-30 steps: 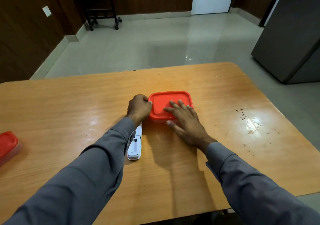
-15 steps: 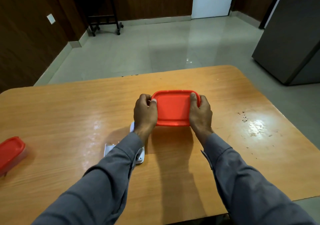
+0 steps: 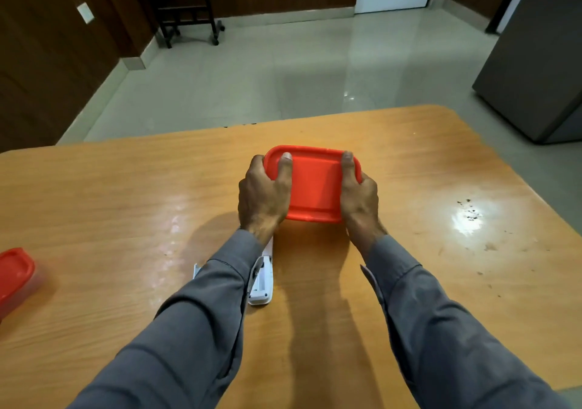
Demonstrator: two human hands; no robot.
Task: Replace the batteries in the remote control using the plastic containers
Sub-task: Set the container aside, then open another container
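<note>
A plastic container with a red lid point(image 3: 313, 185) is at the middle of the wooden table point(image 3: 110, 204), tilted toward me. My left hand point(image 3: 263, 197) grips its left side with the thumb on the lid. My right hand point(image 3: 359, 197) grips its right side the same way. A white remote control point(image 3: 263, 278) lies on the table under my left forearm, its battery compartment open and partly hidden by the sleeve. A small white piece point(image 3: 196, 270), likely the battery cover, shows left of that sleeve. What is inside the container is hidden.
A second red-lidded container point(image 3: 14, 276) sits at the table's left edge. Dark specks and a glare patch point(image 3: 467, 216) mark the right side of the table. Beyond the far edge are a tiled floor, a dark wheeled stand point(image 3: 189, 14) and a grey cabinet point(image 3: 535, 62).
My right hand left the top of the lid and took the container's right side. Both hands now hold the container, raised and tilted toward me.
</note>
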